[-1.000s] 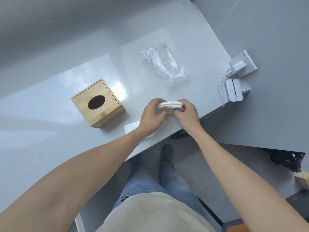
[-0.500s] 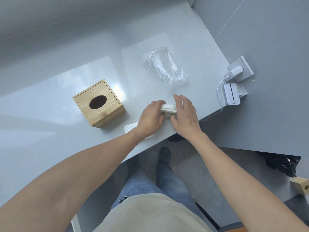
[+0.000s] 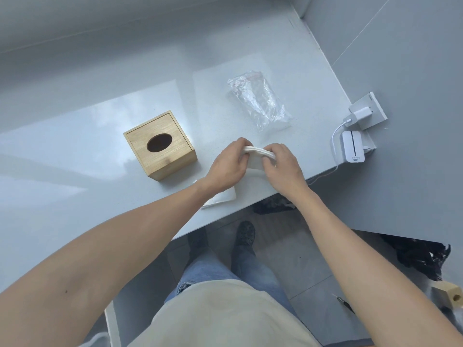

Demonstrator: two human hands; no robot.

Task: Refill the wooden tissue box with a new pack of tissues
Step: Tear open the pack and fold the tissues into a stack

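Observation:
A white stack of tissues (image 3: 256,156) is held just above the grey counter, near its front edge. My left hand (image 3: 226,167) grips its left end and my right hand (image 3: 281,166) grips its right end, bending it into a slight arch. The wooden tissue box (image 3: 160,145) stands to the left of my hands, upright, its oval opening dark; what is inside it cannot be seen. The empty clear plastic wrapper (image 3: 259,101) lies behind my hands. A flat white sheet (image 3: 220,197) lies on the counter under my left wrist.
A white charger (image 3: 358,115) is plugged into a wall socket at the right, its cable running to a small white device (image 3: 353,149) at the counter's right end. The counter's front edge (image 3: 225,219) runs just below my hands. A wooden block (image 3: 448,295) sits on the floor, bottom right.
My right hand went from lying flat on the tissue stack to gripping its right end. Both hands have lifted the stack off the counter and bent it.

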